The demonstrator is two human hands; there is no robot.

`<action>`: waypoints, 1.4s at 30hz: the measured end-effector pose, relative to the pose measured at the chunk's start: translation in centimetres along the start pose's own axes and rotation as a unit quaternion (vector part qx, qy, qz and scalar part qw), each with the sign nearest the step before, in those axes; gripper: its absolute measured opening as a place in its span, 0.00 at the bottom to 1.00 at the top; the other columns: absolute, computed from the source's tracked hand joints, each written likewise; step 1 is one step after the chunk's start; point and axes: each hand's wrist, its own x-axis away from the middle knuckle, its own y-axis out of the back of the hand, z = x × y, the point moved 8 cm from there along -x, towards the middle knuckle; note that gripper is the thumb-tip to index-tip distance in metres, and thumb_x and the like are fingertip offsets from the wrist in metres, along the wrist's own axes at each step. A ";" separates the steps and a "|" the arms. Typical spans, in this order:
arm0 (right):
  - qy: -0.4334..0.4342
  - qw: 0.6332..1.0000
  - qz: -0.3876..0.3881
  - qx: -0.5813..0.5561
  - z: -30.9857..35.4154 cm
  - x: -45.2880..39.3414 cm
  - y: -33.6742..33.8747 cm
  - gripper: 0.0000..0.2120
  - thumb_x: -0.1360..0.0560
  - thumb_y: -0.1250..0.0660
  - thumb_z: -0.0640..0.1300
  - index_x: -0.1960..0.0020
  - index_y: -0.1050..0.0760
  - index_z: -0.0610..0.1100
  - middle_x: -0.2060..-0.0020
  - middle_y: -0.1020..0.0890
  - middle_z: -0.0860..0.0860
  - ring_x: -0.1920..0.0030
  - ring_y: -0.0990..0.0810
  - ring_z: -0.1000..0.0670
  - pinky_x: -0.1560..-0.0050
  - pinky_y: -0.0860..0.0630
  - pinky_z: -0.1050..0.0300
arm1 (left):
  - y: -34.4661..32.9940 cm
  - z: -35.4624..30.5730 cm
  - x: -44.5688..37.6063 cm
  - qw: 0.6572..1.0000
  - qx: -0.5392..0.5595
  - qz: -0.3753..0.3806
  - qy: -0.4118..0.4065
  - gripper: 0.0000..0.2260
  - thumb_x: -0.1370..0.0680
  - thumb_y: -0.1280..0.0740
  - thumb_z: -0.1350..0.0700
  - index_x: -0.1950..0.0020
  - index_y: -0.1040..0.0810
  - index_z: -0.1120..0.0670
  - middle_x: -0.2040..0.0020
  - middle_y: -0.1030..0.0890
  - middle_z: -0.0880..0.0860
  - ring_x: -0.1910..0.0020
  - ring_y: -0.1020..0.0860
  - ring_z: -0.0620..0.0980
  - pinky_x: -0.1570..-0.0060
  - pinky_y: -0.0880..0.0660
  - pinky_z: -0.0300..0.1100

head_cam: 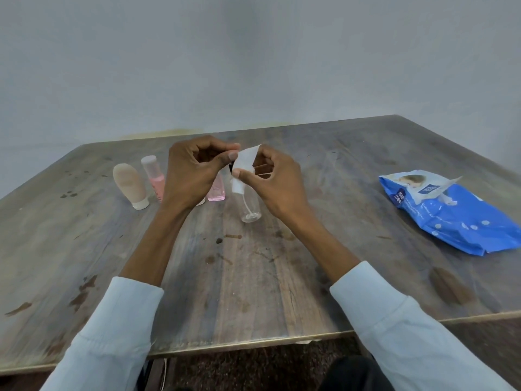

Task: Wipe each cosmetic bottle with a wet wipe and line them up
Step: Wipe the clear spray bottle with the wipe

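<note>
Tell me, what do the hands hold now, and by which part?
Both hands pinch a white wet wipe: left hand at its top edge, right hand at its lower part, over the clear bottle's top.

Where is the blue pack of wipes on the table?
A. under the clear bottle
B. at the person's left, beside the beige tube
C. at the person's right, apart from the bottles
C: the pack lies alone at the right, far from the bottles.

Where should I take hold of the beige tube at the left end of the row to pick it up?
Take the beige tube round its wide middle body, coming from the left or from above. It stands on its white cap and tapers toward the top, and the pink bottle stands close on its right, so that side leaves little room for fingers.
</note>
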 end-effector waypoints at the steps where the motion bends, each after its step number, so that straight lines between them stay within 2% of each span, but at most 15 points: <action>1: 0.001 1.000 -0.003 -0.007 -0.1 0.0 0.1 0.15 0.24 0.20 0.49 0.40 0.15 0.46 0.49 0.12 0.54 0.51 0.14 0.57 0.50 0.17 0.64 | -0.1 -0.1 0.0 1.000 0.000 0.004 -0.004 0.06 0.22 0.22 0.59 0.46 0.12 0.56 0.50 0.11 0.47 0.50 0.12 0.45 0.48 0.18 0.36; 4: 0.005 1.000 -0.014 -0.011 -0.2 0.0 0.4 0.12 0.24 0.20 0.49 0.43 0.14 0.46 0.52 0.11 0.54 0.53 0.14 0.57 0.52 0.18 0.63 | -0.2 -0.3 0.1 1.000 -0.002 0.011 -0.012 0.06 0.22 0.22 0.59 0.46 0.12 0.57 0.50 0.11 0.48 0.50 0.12 0.44 0.48 0.19 0.36; 7: -0.010 0.999 -0.017 -0.030 -1.0 -0.5 0.7 0.07 0.21 0.24 0.47 0.49 0.15 0.43 0.58 0.12 0.50 0.57 0.14 0.50 0.53 0.16 0.51 | -0.1 -0.2 0.0 1.000 0.005 0.007 -0.011 0.06 0.22 0.22 0.60 0.47 0.12 0.59 0.50 0.11 0.50 0.50 0.12 0.46 0.46 0.18 0.39; 9: -0.017 0.999 -0.017 -0.029 -1.4 -0.7 0.8 0.08 0.20 0.25 0.46 0.51 0.16 0.41 0.60 0.13 0.47 0.59 0.16 0.47 0.54 0.19 0.47 | 0.0 -0.2 0.0 1.000 0.005 0.006 -0.010 0.06 0.22 0.22 0.60 0.47 0.12 0.60 0.50 0.11 0.50 0.50 0.12 0.47 0.46 0.18 0.39; 14: -0.010 0.999 0.005 -0.048 -0.8 -0.4 0.2 0.11 0.24 0.20 0.48 0.45 0.15 0.45 0.54 0.12 0.53 0.54 0.13 0.54 0.51 0.16 0.57 | -0.3 -0.4 0.1 1.000 0.001 0.007 -0.019 0.06 0.22 0.22 0.60 0.46 0.12 0.60 0.49 0.11 0.49 0.50 0.12 0.44 0.48 0.19 0.35; 20: -0.010 0.999 -0.001 -0.043 -0.8 -0.8 0.5 0.12 0.25 0.19 0.50 0.47 0.14 0.46 0.57 0.12 0.51 0.55 0.13 0.49 0.52 0.16 0.52 | -0.5 -0.4 0.0 1.000 0.006 0.011 -0.014 0.06 0.22 0.22 0.59 0.47 0.12 0.58 0.49 0.11 0.50 0.49 0.12 0.44 0.48 0.20 0.34; 24: -0.036 0.997 -0.005 -0.065 -1.6 -1.1 1.3 0.08 0.21 0.23 0.45 0.46 0.14 0.42 0.56 0.11 0.49 0.54 0.11 0.48 0.47 0.15 0.40 | -0.2 -0.1 0.1 1.000 0.004 0.002 -0.008 0.05 0.22 0.22 0.58 0.47 0.12 0.56 0.50 0.11 0.48 0.50 0.12 0.45 0.47 0.19 0.36; 26: -0.030 0.998 -0.001 -0.062 -1.3 -1.0 1.1 0.09 0.23 0.21 0.46 0.45 0.14 0.43 0.54 0.11 0.50 0.53 0.11 0.50 0.46 0.15 0.43 | -0.3 0.0 0.2 1.000 0.013 0.000 -0.002 0.06 0.22 0.21 0.58 0.47 0.11 0.58 0.50 0.11 0.49 0.50 0.12 0.46 0.48 0.19 0.37; 29: -0.001 1.000 0.000 -0.010 -0.3 -0.5 0.3 0.17 0.27 0.18 0.51 0.43 0.17 0.44 0.53 0.12 0.53 0.53 0.14 0.55 0.50 0.17 0.58 | -0.6 -0.1 0.3 1.000 0.025 -0.003 -0.002 0.07 0.23 0.21 0.59 0.47 0.12 0.61 0.50 0.10 0.51 0.52 0.12 0.47 0.50 0.19 0.36; 31: 0.009 1.000 -0.008 0.023 0.1 -0.4 0.2 0.19 0.28 0.17 0.52 0.44 0.18 0.44 0.53 0.13 0.52 0.53 0.15 0.54 0.52 0.18 0.60 | -0.6 -0.2 0.2 1.000 0.024 -0.003 -0.003 0.07 0.23 0.21 0.59 0.48 0.12 0.61 0.50 0.11 0.51 0.52 0.12 0.47 0.50 0.19 0.36; 34: -0.011 1.000 -0.001 -0.006 -0.8 -0.9 0.9 0.18 0.29 0.17 0.52 0.48 0.17 0.42 0.56 0.12 0.48 0.55 0.14 0.47 0.50 0.17 0.46 | -0.4 0.1 0.2 1.000 0.021 -0.009 0.006 0.07 0.23 0.21 0.59 0.48 0.12 0.61 0.50 0.11 0.51 0.51 0.12 0.46 0.50 0.20 0.35; 36: -0.021 1.000 -0.011 -0.020 -1.5 -1.1 1.5 0.22 0.31 0.18 0.57 0.50 0.17 0.39 0.57 0.13 0.42 0.54 0.14 0.38 0.52 0.18 0.36 | -0.2 0.2 0.1 1.000 0.013 -0.013 0.008 0.07 0.22 0.22 0.59 0.47 0.12 0.61 0.50 0.11 0.49 0.51 0.12 0.44 0.50 0.20 0.34; 38: -0.025 0.999 -0.017 -0.014 -1.7 -1.1 1.6 0.27 0.32 0.20 0.60 0.50 0.18 0.37 0.56 0.13 0.39 0.53 0.15 0.35 0.52 0.18 0.33 | -0.2 0.2 0.1 1.000 0.004 -0.012 0.007 0.06 0.22 0.22 0.59 0.47 0.12 0.60 0.50 0.11 0.48 0.51 0.13 0.42 0.50 0.21 0.33; 40: -0.019 1.000 -0.009 -0.011 -1.4 -1.1 1.3 0.21 0.30 0.18 0.55 0.50 0.17 0.39 0.57 0.13 0.41 0.54 0.14 0.38 0.52 0.16 0.40 | -0.1 0.2 0.1 1.000 -0.002 -0.012 0.009 0.06 0.22 0.22 0.59 0.47 0.12 0.59 0.50 0.11 0.48 0.51 0.13 0.42 0.49 0.20 0.33; 42: -0.005 1.000 -0.007 -0.011 -0.8 -1.0 1.2 0.14 0.27 0.18 0.50 0.50 0.16 0.41 0.58 0.12 0.47 0.57 0.14 0.48 0.57 0.18 0.55 | -0.1 0.1 0.1 1.000 -0.007 -0.010 0.007 0.05 0.21 0.23 0.59 0.47 0.12 0.58 0.50 0.12 0.47 0.51 0.13 0.41 0.49 0.20 0.33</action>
